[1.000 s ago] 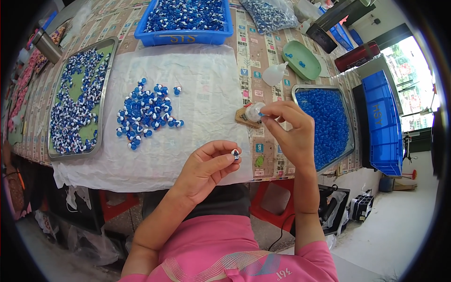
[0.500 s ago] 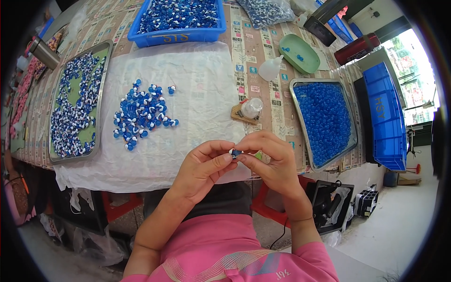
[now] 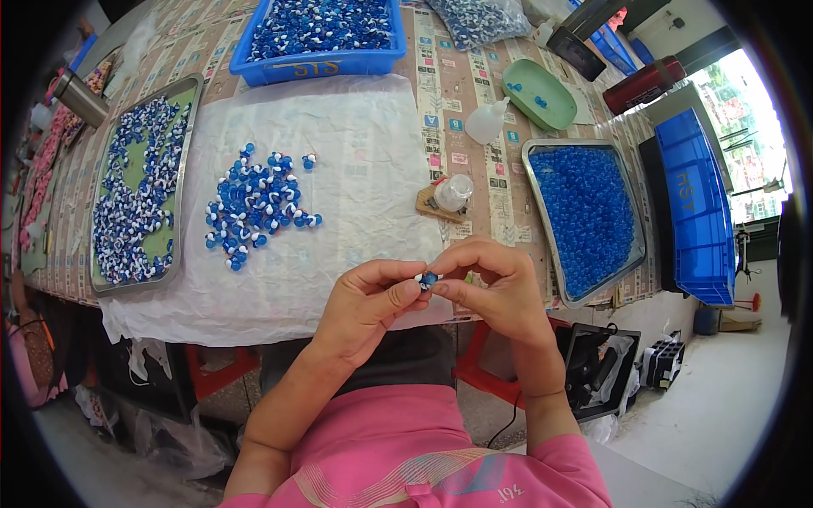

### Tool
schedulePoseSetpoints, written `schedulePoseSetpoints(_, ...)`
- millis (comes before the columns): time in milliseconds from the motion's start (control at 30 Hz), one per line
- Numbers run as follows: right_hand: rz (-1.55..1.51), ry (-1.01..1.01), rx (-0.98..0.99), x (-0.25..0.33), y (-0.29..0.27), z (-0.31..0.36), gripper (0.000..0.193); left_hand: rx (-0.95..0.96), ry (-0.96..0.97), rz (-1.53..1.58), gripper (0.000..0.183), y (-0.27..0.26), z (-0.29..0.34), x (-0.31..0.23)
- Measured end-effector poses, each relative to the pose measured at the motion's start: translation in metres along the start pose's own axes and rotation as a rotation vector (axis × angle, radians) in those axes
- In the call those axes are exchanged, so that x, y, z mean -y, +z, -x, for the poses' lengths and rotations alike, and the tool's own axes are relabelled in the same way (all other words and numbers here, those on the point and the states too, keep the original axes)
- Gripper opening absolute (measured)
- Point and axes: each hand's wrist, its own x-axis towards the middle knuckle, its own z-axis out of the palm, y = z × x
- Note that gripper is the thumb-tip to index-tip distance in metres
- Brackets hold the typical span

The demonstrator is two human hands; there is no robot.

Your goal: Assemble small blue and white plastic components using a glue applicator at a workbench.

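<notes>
Near the table's front edge, my left hand (image 3: 366, 303) pinches a small blue-and-white beaded piece (image 3: 428, 280) between thumb and forefinger. From the other side my right hand (image 3: 498, 286) closes its thumb and forefinger on the same piece. Fingertips cover part of it, so its exact shape is hard to make out. A loose pile of similar blue-and-white pieces (image 3: 258, 203) lies to the left on a white paper sheet (image 3: 356, 169). Beyond my right hand stands a small clear jar (image 3: 453, 193) on a wooden block (image 3: 432, 207).
A metal tray (image 3: 188, 127) of blue-and-white pieces stands left; another tray (image 3: 529, 182) holds blue beads at right. A filled blue bin (image 3: 322, 69) is at the back. A white squeeze bottle (image 3: 486, 124), a green dish (image 3: 559, 97) and an upright blue crate (image 3: 699, 212) are at right.
My right hand has shifted slightly right and down, its fingers more outstretched. More of the small piece shows between my fingertips. The trays and pile have not moved.
</notes>
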Motion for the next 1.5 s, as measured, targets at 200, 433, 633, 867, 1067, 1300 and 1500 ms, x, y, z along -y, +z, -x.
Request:
schedulePoseSetpoints(200, -0.016, -0.012, 0.020, 0.002, -0.002, 0.001, 0.018, -0.015, -0.037, -0.034, 0.021, 0.000, -0.001, 0.000)
schedulePoseSetpoints(433, 0.044, -0.050, 0.039, 0.004, -0.005, 0.000, 0.017, -0.016, -0.014, -0.057, 0.019, -0.002, -0.001, 0.003)
schedulePoseSetpoints(633, -0.031, -0.022, 0.066, -0.008, -0.008, 0.001, 0.016, -0.054, 0.043, -0.114, 0.018, 0.002, -0.002, 0.007)
schedulePoseSetpoints(867, 0.011, -0.104, 0.040, -0.011, -0.006, 0.003, 0.015, -0.067, -0.013, -0.131, 0.017, 0.002, -0.002, 0.005)
schedulePoseSetpoints(1067, -0.063, -0.055, 0.046, -0.017, -0.008, 0.006, 0.016, -0.060, -0.040, -0.152, 0.014, 0.002, -0.002, 0.004)
schedulePoseSetpoints(1300, -0.065, -0.090, 0.023, -0.019, -0.009, 0.014, 0.017, -0.064, -0.037, -0.166, 0.016, 0.006, -0.001, 0.009)
schedulePoseSetpoints(1500, -0.063, -0.098, 0.027, -0.018, -0.010, 0.017, 0.016, -0.047, -0.053, -0.131, 0.016, 0.008, 0.001, 0.009)
